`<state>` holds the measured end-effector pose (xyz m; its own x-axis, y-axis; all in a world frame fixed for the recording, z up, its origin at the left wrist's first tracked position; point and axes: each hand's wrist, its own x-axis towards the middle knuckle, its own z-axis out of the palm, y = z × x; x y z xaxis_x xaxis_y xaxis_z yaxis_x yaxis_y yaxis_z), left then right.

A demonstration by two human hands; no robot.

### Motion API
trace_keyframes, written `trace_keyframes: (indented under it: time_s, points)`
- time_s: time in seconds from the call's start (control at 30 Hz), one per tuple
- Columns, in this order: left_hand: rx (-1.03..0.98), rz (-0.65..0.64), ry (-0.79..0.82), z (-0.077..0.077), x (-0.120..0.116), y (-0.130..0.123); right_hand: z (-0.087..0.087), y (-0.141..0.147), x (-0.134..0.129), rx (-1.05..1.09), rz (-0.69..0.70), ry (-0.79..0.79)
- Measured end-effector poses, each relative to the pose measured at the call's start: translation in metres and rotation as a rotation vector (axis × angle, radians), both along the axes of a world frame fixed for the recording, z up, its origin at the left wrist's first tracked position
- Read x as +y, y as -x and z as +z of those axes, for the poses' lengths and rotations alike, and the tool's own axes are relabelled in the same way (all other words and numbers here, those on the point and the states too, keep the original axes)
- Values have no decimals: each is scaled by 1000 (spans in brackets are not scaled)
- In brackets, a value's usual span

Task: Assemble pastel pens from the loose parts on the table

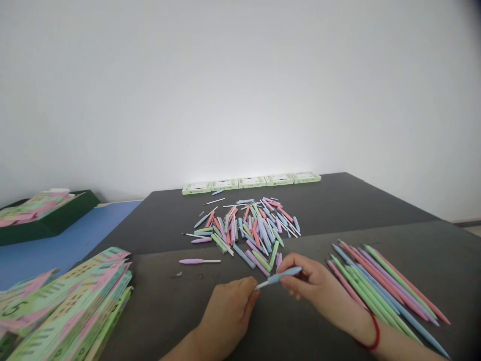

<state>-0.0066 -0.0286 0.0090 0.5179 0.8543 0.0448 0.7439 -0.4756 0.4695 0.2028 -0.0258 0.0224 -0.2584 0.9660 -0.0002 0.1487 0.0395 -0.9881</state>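
My right hand (308,278) pinches the light blue grip section of a pen (284,274) between thumb and fingers, its pointed end towards the upper right. A thin white refill (261,285) sticks out of the other end and runs into my left hand (232,306). The left fingers are closed around the refill's end and hide it. A purple pen section with a white refill (195,261) lies beyond my left hand. Past both hands spreads a pile of loose pen parts (259,225) in blue, green, red and purple.
Several long assembled pens (376,286) lie side by side at the right. At the left is a stack of printed packages (86,301), with a dark green box (56,220) of printed pieces behind. Flat green boxes (251,182) line the table's far edge before the wall.
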Motion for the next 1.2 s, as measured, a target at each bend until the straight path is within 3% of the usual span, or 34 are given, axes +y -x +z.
trace_keyframes:
  time_s: [0.1,0.2,0.33,0.47,0.8,1.07,1.2]
  points:
    - [-141,73,74,0,2,1,-5,-15,14,460,-23,217]
    - [-282,108,135,-1,2,1,-10,-25,21,919,41,450]
    - [-430,108,165,-2,1,1,-11,-27,15,1193,203,533]
    - [-492,85,165,-2,-2,1,-7,-25,5,1265,319,533]
    - [-479,57,138,-1,-4,-1,-7,-26,3,1325,387,538]
    - [-414,8,104,0,-5,-2,-3,-27,-3,1377,378,571]
    - [-371,-2,89,4,-6,-2,1,-26,-2,1250,307,533]
